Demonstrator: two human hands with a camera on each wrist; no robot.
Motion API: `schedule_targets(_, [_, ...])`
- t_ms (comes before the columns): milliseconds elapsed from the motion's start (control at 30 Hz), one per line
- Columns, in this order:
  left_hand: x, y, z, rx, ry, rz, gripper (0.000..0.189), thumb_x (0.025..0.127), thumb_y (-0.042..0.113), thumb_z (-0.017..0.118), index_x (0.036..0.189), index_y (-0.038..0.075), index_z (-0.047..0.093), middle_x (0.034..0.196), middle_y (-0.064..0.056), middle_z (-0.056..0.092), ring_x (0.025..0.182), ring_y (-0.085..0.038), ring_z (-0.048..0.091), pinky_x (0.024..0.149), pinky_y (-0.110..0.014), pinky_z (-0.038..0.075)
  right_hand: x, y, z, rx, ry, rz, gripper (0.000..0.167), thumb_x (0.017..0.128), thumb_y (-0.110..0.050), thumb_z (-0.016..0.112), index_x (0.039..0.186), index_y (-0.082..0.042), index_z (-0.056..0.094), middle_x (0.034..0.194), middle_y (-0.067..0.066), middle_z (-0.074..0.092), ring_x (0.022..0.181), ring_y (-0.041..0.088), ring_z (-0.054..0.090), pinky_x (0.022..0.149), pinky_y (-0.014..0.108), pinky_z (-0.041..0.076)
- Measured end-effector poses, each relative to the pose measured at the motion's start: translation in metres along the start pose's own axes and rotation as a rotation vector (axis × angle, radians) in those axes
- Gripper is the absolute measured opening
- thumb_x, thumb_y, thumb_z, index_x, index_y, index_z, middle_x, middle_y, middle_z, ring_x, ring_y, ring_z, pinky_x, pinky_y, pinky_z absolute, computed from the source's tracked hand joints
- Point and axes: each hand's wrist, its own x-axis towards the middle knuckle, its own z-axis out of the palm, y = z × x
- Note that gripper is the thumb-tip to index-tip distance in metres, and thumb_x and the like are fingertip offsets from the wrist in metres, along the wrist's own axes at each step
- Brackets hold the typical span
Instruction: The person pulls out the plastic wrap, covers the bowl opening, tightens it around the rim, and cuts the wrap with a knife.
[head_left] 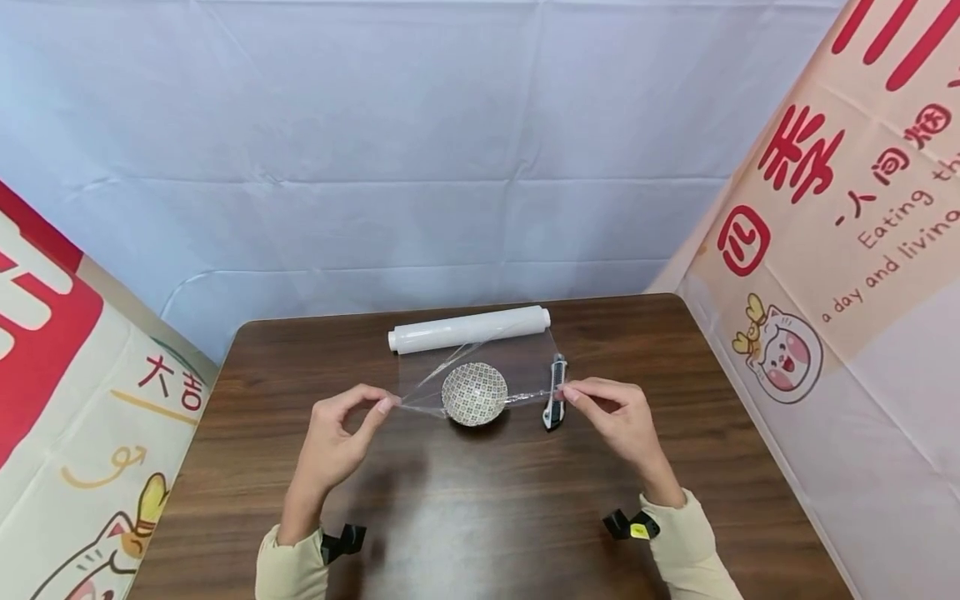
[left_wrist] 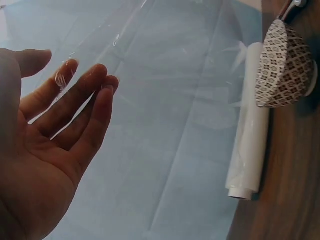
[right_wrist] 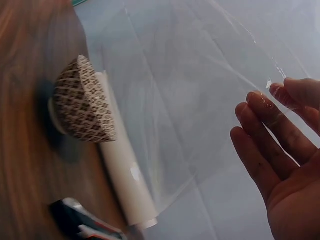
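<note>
A transparent sheet of cling film stretches from its white roll toward me, over a small patterned bowl. My left hand pinches one corner of the film between thumb and index finger, left of the bowl. On the other side, my right hand pinches the opposite corner. The front edge is bunched into a thin line between both hands. In the right wrist view the film runs up to the thumb and index fingertips. The bowl stands upright on the table.
Right of the bowl lies a utility knife, close by my right fingertips and partly beneath the film. Everything stands on a dark wooden table. A pale cloth backdrop hangs behind it, with printed cloths on both sides.
</note>
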Motion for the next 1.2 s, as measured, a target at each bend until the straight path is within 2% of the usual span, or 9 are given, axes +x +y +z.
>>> schedule_targets(200, [-0.015,-0.004,0.01,0.087,0.01,0.067,0.016,0.095,0.002,0.074,0.098,0.017,0.079,0.094,0.0,0.081,0.088,-0.011,0.076,0.085,-0.016,0.057,-0.018,0.012,0.003,0.011,-0.009,0.021,0.018,0.091,0.015,0.07,0.102,0.005,0.08,0.096,0.015,0.08,0.091,0.007,0.076,0.078,0.016,0.06])
schedule_targets(267, [-0.02,-0.007,0.011,0.119,0.008,0.07,0.014,0.094,0.003,0.075,0.097,0.016,0.079,0.093,0.001,0.08,0.087,-0.01,0.076,0.084,-0.017,0.057,-0.025,0.017,0.005,0.014,-0.02,0.031,0.017,0.091,0.015,0.07,0.103,0.007,0.08,0.097,0.015,0.08,0.092,0.008,0.076,0.079,0.016,0.06])
schedule_targets(400, [-0.029,-0.013,0.013,0.168,-0.001,0.041,0.012,0.095,0.006,0.075,0.095,0.017,0.079,0.091,0.005,0.079,0.087,-0.009,0.075,0.083,-0.016,0.057,-0.037,0.025,0.009,0.019,-0.042,0.066,0.015,0.092,0.013,0.07,0.103,0.009,0.079,0.099,0.016,0.08,0.094,0.008,0.076,0.081,0.016,0.059])
schedule_targets(600, [-0.042,-0.021,0.015,0.173,-0.01,0.017,0.01,0.096,0.008,0.075,0.091,0.016,0.078,0.09,0.002,0.079,0.087,-0.008,0.075,0.086,-0.011,0.054,-0.051,0.034,0.015,0.003,-0.064,0.124,0.016,0.093,0.008,0.072,0.102,0.0,0.082,0.102,0.016,0.08,0.099,0.002,0.074,0.086,0.016,0.059])
schedule_targets(767, [-0.05,-0.027,0.018,0.171,0.008,0.026,0.01,0.096,0.006,0.075,0.088,0.012,0.079,0.087,0.0,0.08,0.086,-0.01,0.076,0.088,-0.009,0.054,-0.059,0.042,0.02,-0.005,-0.087,0.093,0.015,0.094,0.009,0.071,0.102,0.003,0.081,0.102,0.019,0.079,0.101,0.003,0.074,0.091,0.015,0.057])
schedule_targets(900, [-0.055,-0.032,0.021,0.189,0.02,0.027,0.014,0.092,0.001,0.076,0.085,0.013,0.078,0.085,0.005,0.079,0.082,-0.009,0.075,0.084,-0.011,0.055,-0.064,0.047,0.023,-0.028,-0.097,0.097,0.014,0.093,0.007,0.072,0.101,0.0,0.081,0.101,0.015,0.08,0.101,0.003,0.073,0.093,0.014,0.055])
schedule_targets(1033, [-0.06,-0.036,0.026,0.201,-0.003,-0.008,0.015,0.091,0.0,0.076,0.083,0.012,0.077,0.086,0.007,0.079,0.082,-0.008,0.075,0.082,-0.013,0.055,-0.067,0.049,0.026,-0.074,-0.092,0.105,0.014,0.092,0.006,0.074,0.099,-0.003,0.082,0.101,0.012,0.081,0.101,0.003,0.073,0.094,0.012,0.054])
schedule_targets(1200, [-0.068,-0.043,0.033,0.212,-0.054,-0.06,0.015,0.092,0.004,0.077,0.083,0.016,0.077,0.089,0.006,0.079,0.086,-0.008,0.075,0.085,-0.01,0.054,-0.072,0.049,0.025,-0.128,-0.085,0.12,0.013,0.092,0.004,0.076,0.1,-0.004,0.083,0.099,0.01,0.081,0.098,0.001,0.073,0.092,0.01,0.052])
